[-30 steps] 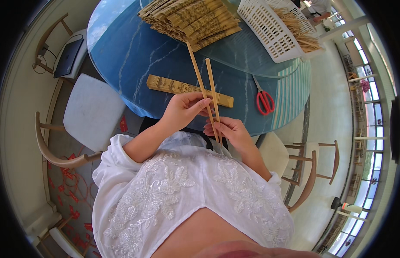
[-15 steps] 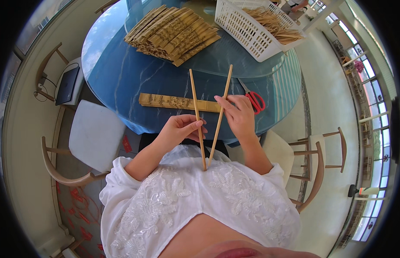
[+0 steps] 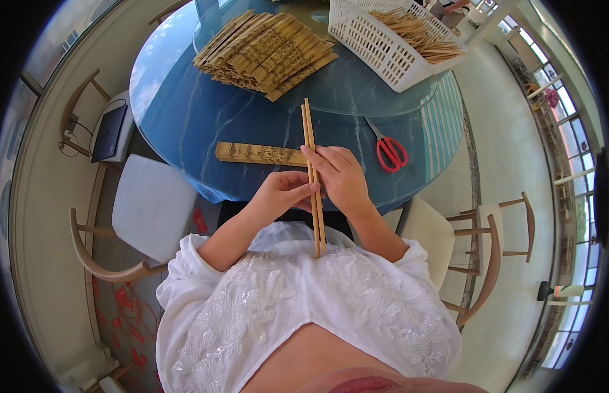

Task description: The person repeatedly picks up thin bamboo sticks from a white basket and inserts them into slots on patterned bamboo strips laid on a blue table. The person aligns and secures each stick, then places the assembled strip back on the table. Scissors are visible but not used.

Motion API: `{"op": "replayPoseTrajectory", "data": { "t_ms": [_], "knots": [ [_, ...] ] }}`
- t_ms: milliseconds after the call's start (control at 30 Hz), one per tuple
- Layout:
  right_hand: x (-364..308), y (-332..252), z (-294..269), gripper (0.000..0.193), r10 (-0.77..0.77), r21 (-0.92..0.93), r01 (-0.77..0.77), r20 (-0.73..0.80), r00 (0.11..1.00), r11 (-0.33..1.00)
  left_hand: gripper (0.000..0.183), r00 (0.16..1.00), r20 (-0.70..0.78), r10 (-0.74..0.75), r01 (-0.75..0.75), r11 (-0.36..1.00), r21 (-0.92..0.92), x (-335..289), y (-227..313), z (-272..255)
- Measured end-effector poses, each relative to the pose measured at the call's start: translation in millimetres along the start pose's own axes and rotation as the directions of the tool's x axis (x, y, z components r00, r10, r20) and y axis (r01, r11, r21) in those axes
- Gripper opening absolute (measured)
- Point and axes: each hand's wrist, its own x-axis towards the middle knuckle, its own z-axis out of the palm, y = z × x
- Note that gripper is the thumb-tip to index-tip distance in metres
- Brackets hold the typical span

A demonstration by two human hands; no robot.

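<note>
A pair of light wooden chopsticks stands nearly upright in front of my chest, the two side by side and almost touching. Low on the pair, my left hand pinches them between thumb and fingers. My right hand grips them higher up, its index finger and thumb against the sticks. Behind the hands, a flat gold paper sleeve with dark print lies on the blue table; its right end is hidden by the chopsticks and right hand. Red-handled scissors rest to the right of my right hand.
A fanned pile of gold printed sleeves lies farther back on the round table. Beside it, a white slotted basket holds many loose chopsticks. Chairs stand left and right; a laptop sits on the left one.
The two chopsticks were spread in a V, one in each hand. My right hand has moved left, bringing them together.
</note>
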Motion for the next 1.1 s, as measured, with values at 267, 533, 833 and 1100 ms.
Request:
{"op": "replayPoseTrajectory", "data": {
  "t_ms": [267, 533, 833, 1100],
  "knots": [
    [-15.2, 2.8, 7.5, 0.043, 0.558, 0.680, -0.534, 0.217, 0.801, 0.502, 0.032, 0.999, -0.012, 0.048, -0.048, 0.999, 0.023, 9.0, -1.3, -7.7],
    [-31.1, -0.4, 9.7, 0.050, 0.497, 0.744, -0.607, 0.428, 0.755, 0.280, 0.030, 0.994, -0.072, 0.082, -0.080, 0.996, 0.025, 14.5, -4.0, -7.1],
    [-46.1, -15.4, 2.2, 0.048, 0.488, 0.657, -0.736, 0.595, 0.638, 0.161, 0.026, 0.981, -0.160, 0.113, -0.111, 0.994, 0.019, 20.0, -19.2, -6.2],
    [-51.7, -16.1, 3.1, 0.047, 0.518, 0.667, -0.735, 0.589, 0.621, 0.123, 0.025, 0.960, -0.215, 0.178, -0.137, 0.971, 0.193, 18.1, -22.5, 0.4]
  ]
}}
